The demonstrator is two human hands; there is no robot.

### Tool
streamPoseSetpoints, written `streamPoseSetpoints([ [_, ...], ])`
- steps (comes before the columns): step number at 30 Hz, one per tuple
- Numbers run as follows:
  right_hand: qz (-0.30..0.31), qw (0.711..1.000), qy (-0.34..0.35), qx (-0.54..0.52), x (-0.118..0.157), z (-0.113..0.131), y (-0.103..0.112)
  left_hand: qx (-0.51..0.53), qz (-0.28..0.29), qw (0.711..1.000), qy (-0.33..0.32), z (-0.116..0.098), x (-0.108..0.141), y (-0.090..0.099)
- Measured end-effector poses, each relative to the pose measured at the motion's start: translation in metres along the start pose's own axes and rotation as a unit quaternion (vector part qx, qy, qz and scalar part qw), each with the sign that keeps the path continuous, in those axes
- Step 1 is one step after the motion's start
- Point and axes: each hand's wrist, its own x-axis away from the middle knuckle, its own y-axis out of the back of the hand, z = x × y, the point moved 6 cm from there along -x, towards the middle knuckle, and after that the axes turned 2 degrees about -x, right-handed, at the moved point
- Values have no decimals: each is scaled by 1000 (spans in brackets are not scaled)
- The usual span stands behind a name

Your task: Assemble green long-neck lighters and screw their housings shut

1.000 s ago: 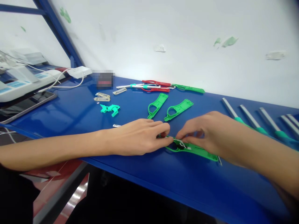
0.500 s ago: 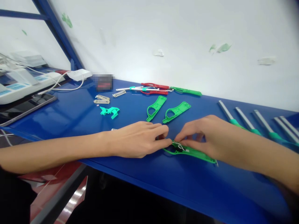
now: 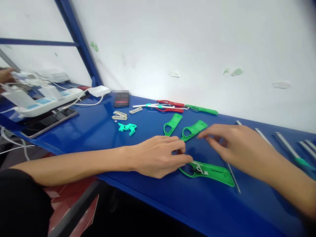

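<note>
At L hand [image 3: 161, 156]: grn shell [image 3: 219, 174]; dark item [image 3: 121, 99] blurred

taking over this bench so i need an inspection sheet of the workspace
Surface: glossy blue table
Job's things: front green shell with white wire; thin metal rod by its wide end
Clutter: phone, power strip, turquoise pieces
Left hand: touching the front green shell's looped end
Right hand: near a rear green shell; grip unclear
Cables: white cables around the power strip
Surroundings: white wall; blue frame; another person's hand, far left
</note>
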Motion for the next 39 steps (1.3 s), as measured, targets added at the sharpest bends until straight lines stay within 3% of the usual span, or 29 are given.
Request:
streamPoseSetpoints([
  [2, -20, 1000, 5, 11, 0, -1, -2, 2, -14, 1000, 19, 10, -1, 4],
  [5, -18, 1000, 10, 6, -2, -3, -6, -10, 2, 996, 88, 42, 1, 7],
  [10, -20, 1000, 21, -7, -3, -4, -10, -32, 29, 964, 262, 125, 27, 25],
  [13, -47, 998, 33, -6, -4, -5, -9, -5, 105, 929, 356, 172, 56, 36],
  [16, -66, 997, 41, -5, -5, -4, -8, 54, 196, 884, 421, 201, 90, 49],
  [20, -61, 997, 41, -8, -6, -3, -9, 126, 285, 826, 470, 212, 129, 69],
  [24, -51, 998, 43, -17, -6, -3, -16, 154, 322, 794, 492, 210, 151, 80],
  [34, -24, 997, 72, -17, -6, 1, -20, 120, 368, 743, 546, 217, 162, 59],
  [39, -48, 995, 88, -19, -6, 1, -24, 122, 365, 745, 544, 215, 158, 55],
])
